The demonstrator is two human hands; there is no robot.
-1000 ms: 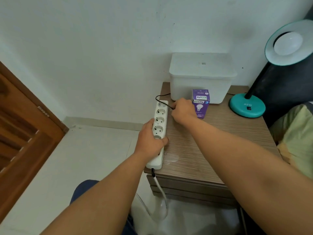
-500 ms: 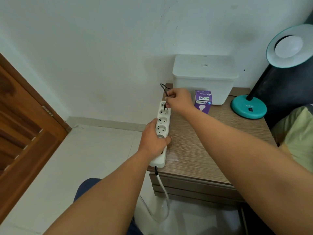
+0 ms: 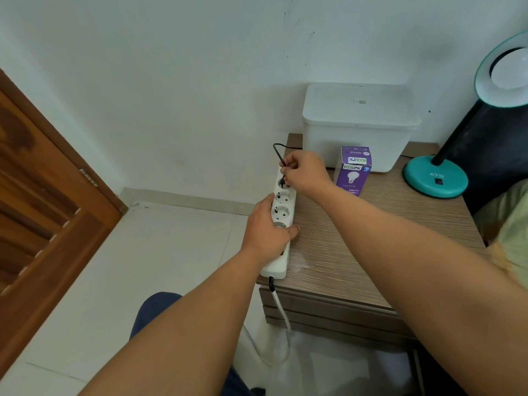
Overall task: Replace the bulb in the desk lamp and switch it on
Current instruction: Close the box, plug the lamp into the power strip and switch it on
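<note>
Up at the far end of the power strip (image 3: 281, 221), the right hand (image 3: 307, 174) has moved. A second ago it sat low on the tabletop (image 3: 371, 238), next to the purple bulb box (image 3: 354, 170). Now it is over the last socket, pinching the small black plug (image 3: 282, 182) between its fingertips. The thin black cord (image 3: 278, 152) loops up from the plug and runs back behind the white tub (image 3: 358, 124).

The plug sits right at the socket. I cannot tell if its pins are all the way in, partly in, or just out.

The left hand (image 3: 267, 234) has stayed where it was. It is wrapped around the near half of the strip and presses it down so it does not slide.

The teal desk lamp (image 3: 435, 177) stands at the right side of the tabletop, well apart from both hands. Its shade is up at the top right, with a white bulb (image 3: 511, 71) inside it. The bulb is not lit. The bulb box stands shut, just in front of the tub.

I think this step is about the lamp's power. A hand near a socket is risky, so the fingers should keep off the metal pins. The bulb swap does not look started yet.
</note>
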